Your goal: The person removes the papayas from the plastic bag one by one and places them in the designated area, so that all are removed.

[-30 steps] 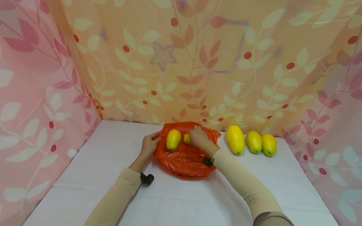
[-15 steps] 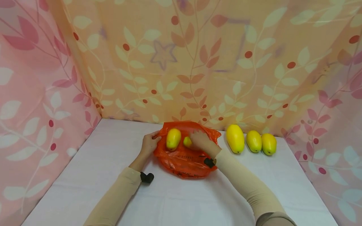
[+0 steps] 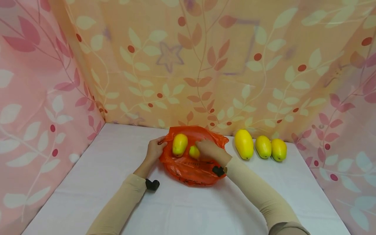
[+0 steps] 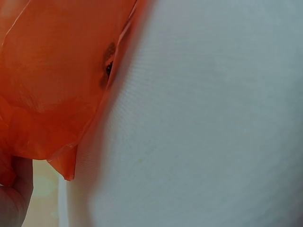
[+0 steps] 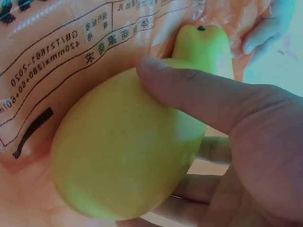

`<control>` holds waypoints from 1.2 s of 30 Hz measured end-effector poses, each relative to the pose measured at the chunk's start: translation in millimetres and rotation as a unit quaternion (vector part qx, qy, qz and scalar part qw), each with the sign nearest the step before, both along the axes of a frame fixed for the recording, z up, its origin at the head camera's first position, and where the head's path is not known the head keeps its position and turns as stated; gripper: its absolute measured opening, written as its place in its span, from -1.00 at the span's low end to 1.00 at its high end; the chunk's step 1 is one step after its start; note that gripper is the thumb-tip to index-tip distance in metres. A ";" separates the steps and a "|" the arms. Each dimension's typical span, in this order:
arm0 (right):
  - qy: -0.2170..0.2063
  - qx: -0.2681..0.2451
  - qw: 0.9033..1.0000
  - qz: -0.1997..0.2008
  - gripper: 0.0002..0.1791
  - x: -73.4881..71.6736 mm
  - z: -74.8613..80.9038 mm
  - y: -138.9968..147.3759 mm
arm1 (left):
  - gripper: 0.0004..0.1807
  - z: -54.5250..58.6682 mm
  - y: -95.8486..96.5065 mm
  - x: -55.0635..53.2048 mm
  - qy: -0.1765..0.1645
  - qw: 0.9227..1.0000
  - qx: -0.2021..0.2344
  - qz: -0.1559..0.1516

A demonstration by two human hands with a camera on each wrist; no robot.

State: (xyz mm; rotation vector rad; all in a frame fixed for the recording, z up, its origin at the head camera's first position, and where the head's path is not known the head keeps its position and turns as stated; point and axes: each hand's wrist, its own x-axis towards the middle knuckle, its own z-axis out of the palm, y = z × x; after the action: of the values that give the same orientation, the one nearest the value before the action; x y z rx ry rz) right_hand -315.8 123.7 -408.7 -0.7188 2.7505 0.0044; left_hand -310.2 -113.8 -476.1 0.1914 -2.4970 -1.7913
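Observation:
An orange-red plastic bag (image 3: 188, 171) with dark print lies spread on the table, its mouth open. At its left edge, my left hand (image 3: 155, 150) grips the plastic; the left wrist view shows only part of this hand (image 4: 19, 191) beside the bag (image 4: 52, 85). Within the bag, my right hand (image 3: 210, 149) holds a yellow papaya (image 5: 118, 146), thumb on top and fingers curled underneath. Only one end of this papaya (image 3: 194, 152) shows in the head view. Another yellow-green papaya (image 3: 180, 145) lies in the bag to its left, also visible behind the thumb as a papaya (image 5: 203, 47).
To the right of the bag, a larger papaya (image 3: 243, 144) and two smaller ones, a middle papaya (image 3: 263, 147) and a right papaya (image 3: 278, 150), lie on the white-covered table (image 3: 182, 212). Patterned curtains (image 3: 141, 81) border the table at the back and sides.
My right hand has shifted slightly right and lower inside the bag, and more of the held papaya's end shows. My left hand stays at the bag's edge.

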 end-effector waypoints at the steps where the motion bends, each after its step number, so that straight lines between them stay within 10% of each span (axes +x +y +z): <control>1: -0.003 -0.001 1.000 0.000 -0.32 0.4 -0.2 0.4 | -0.57 -0.3 0.1 -0.2 -0.003 1.000 0.000 0.000; 13: 0.016 -0.050 0.999 0.004 -0.53 1.7 3.1 5.1 | -0.56 2.6 0.7 -2.3 -0.013 1.000 0.005 0.002; 36: 0.040 -0.183 0.982 -0.036 -0.29 14.9 42.3 33.5 | -0.56 0.9 -0.1 -1.8 -0.018 1.000 0.014 0.000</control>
State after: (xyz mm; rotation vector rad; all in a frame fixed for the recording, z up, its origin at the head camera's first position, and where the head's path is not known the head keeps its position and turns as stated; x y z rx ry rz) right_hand -300.9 157.3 -366.4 -0.7204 2.8854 -0.5109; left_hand -312.0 -113.8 -475.2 0.2270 -2.4967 -1.8410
